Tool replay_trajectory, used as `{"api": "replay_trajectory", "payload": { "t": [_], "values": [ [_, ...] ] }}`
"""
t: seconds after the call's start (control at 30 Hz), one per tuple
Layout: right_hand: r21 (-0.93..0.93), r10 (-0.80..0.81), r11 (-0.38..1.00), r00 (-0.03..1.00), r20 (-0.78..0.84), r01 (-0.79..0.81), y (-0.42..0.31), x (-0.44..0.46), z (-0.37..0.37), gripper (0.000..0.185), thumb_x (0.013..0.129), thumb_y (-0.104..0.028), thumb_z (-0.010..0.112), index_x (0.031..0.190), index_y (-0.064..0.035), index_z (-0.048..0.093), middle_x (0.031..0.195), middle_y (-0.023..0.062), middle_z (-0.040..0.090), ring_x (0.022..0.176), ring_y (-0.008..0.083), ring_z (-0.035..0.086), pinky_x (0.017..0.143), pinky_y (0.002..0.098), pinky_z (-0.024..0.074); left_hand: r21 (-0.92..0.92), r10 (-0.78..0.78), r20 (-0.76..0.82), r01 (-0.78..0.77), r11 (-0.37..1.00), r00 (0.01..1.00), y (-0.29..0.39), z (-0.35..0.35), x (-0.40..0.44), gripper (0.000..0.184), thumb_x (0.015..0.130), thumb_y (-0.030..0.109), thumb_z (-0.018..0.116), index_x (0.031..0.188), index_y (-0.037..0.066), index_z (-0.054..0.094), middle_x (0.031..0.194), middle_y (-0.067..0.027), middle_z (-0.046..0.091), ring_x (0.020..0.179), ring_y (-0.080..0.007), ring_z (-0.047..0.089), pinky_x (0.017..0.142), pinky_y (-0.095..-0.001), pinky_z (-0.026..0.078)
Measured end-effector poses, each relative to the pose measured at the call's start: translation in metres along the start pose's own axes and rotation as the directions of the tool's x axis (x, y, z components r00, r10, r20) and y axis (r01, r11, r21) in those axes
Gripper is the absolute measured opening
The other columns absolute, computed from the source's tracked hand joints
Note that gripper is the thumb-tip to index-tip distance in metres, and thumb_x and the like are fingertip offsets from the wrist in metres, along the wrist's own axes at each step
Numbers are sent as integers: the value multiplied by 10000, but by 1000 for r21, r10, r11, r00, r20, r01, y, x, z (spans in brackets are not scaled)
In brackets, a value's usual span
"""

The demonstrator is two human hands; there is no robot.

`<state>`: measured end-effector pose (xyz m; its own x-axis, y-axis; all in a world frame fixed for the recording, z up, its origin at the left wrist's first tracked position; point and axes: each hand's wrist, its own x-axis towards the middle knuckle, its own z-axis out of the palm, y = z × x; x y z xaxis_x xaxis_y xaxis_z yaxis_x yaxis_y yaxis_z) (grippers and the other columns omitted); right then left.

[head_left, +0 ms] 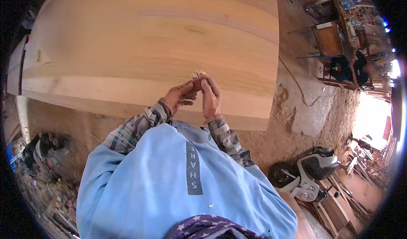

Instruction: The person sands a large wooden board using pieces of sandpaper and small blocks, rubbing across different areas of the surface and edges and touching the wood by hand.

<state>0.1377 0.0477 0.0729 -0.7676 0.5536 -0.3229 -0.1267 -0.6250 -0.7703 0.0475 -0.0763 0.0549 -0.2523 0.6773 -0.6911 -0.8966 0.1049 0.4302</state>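
Observation:
A broad, pale wooden board (169, 40) lies in front of my body. Over its near part both of my hands meet around a small reddish-brown piece (197, 85), which may be folded sandpaper. My left hand (181, 97) pinches it from the left with bent fingers. From the right, my right hand (211, 97) presses its thumb on the same piece. Something small and pale (198, 74) shows just beyond the fingertips; it is too small to make out.
A white and black motor scooter (311, 175) stands at the lower right among wood scraps. A cable (300, 87) runs along the ground right of the board. Farther back at the right, a person in dark clothes (360, 68) is near benches. Wood offcuts (51, 201) lie at the lower left.

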Motion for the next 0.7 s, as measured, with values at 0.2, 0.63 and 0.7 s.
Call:
{"api": "replay_trajectory", "payload": {
  "t": [0.2,0.63,0.7],
  "values": [
    [-741,-226,667,969,-102,77,-101,37,-91,109,932,-119,606,995,-37,641,732,47,612,607,149,587,550,273,485,332,223,-104,-177,926,969,24,-82,-26,300,936,337,592,1093,84,627,901,-29,637,831,-142,624,707,-289,513],
    [-695,-129,-252,689,714,673,40,88,-40,252,787,-113,602,1029,-96,673,999,80,622,986,297,562,854,436,464,923,659,35,-278,268,751,36,-99,-52,262,917,205,620,1115,35,646,1069,-109,680,988,-198,647,841,-299,514],
    [-699,-109,-209,694,712,684,50,91,-38,272,806,-114,586,1068,-104,660,1038,79,619,1016,296,557,878,434,462,947,621,66,-245,207,781,41,-97,-55,257,917,202,617,1099,23,650,1063,-131,677,975,-226,653,841,-303,512]
  ]
}}
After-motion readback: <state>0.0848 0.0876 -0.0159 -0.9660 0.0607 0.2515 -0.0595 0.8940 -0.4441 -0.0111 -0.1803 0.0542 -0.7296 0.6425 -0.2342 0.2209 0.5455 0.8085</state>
